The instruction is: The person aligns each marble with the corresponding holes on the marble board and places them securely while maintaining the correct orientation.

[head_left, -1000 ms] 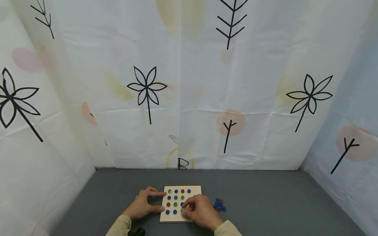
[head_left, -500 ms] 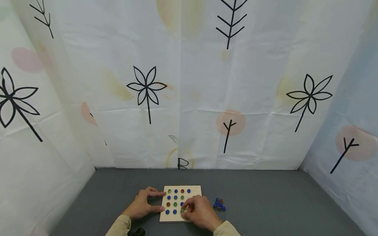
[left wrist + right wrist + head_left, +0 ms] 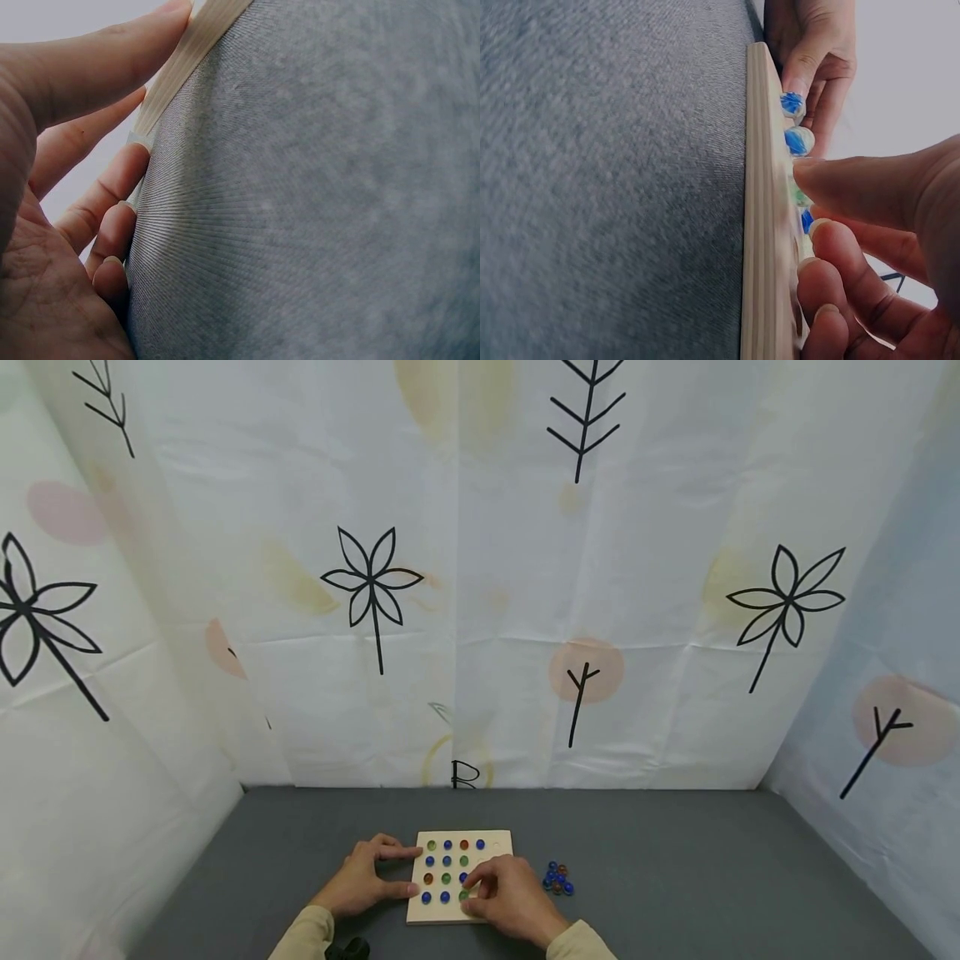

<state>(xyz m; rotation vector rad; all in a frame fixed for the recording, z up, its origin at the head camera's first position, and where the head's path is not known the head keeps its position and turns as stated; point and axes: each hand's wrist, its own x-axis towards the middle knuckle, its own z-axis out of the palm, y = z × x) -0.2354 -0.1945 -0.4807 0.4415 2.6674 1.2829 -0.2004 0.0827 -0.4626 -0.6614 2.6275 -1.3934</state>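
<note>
A square pale wooden board (image 3: 442, 917) with rows of blue, green and brown-red glass marbles lies on the grey table. My left hand (image 3: 363, 881) steadies the board's left side, thumb and index finger stretched out against its edge. In the left wrist view the fingertips touch the wooden edge (image 3: 199, 45). Over the front row, my right hand (image 3: 513, 897) pinches a green marble (image 3: 463, 895) between thumb and index finger. The right wrist view shows this marble partly hidden behind the thumb (image 3: 855, 184), with two blue marbles (image 3: 799, 141) beyond it. The right hand covers the board's right front part.
A small heap of loose marbles (image 3: 557, 881), mostly blue, lies right of the board on the table (image 3: 675, 860). A dark object (image 3: 348, 949) shows at the bottom edge by the left sleeve. White patterned cloth (image 3: 510, 710) stands behind and at both sides.
</note>
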